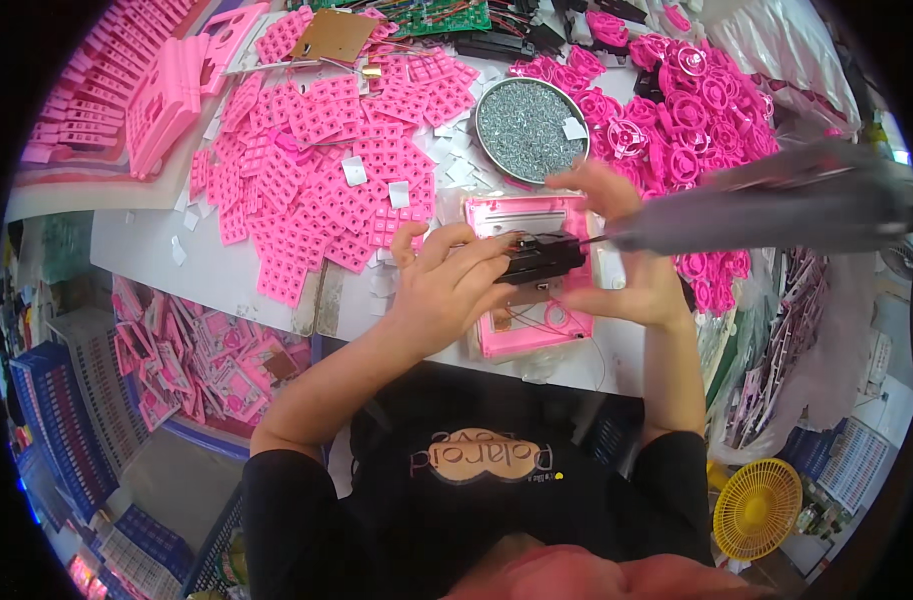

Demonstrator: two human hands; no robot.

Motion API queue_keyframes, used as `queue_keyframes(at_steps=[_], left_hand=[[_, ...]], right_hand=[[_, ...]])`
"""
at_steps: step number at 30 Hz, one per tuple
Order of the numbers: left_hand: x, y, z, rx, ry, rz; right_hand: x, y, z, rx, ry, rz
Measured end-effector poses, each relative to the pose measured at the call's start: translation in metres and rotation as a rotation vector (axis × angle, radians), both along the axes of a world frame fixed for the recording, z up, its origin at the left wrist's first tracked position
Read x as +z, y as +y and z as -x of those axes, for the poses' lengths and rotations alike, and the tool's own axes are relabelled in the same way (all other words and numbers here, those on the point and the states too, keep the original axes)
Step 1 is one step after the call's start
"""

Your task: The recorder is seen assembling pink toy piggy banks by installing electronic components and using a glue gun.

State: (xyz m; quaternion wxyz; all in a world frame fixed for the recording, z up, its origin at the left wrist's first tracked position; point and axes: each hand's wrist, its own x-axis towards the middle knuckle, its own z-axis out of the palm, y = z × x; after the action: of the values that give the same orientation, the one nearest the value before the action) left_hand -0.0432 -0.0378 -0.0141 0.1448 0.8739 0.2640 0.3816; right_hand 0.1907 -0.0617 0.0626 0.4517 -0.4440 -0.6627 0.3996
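Observation:
A pink plastic casing (532,342) lies in front of me on the table, its inside facing up. Across its middle sits a black component (545,260), pressed down by the fingertips of my left hand (442,285). My right hand (649,275) is around the lower end of a dark grey electric screwdriver (767,205), thumb and forefinger spread to either side. The screwdriver covers part of that palm. Its thin bit reaches the right end of the black component. Thin wires (557,320) curl in the near part of the casing.
Beyond the casing stands a round dish of small metal screws (530,128). Pink button pads (322,150) are heaped at left, with magenta ring-shaped parts (677,110) at right. Pink shells (167,105) stand far left. A bin of pink parts (212,350) sits below the table.

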Motion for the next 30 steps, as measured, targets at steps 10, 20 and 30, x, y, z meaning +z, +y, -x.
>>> queue_keyframes(at_steps=[10, 20, 30], left_hand=[[-0.014, -0.006, -0.001, 0.070, -0.114, 0.384], [0.007, -0.017, -0.011, 0.128, 0.195, 0.199], [0.009, -0.015, -0.011, 0.135, 0.252, 0.154]], right_hand=[[-0.002, 0.006, -0.019, -0.021, -0.412, 0.162], [0.007, 0.027, -0.002, -0.241, -1.083, 0.145], [-0.040, 0.002, -0.010, -0.147, -0.862, -0.459]])
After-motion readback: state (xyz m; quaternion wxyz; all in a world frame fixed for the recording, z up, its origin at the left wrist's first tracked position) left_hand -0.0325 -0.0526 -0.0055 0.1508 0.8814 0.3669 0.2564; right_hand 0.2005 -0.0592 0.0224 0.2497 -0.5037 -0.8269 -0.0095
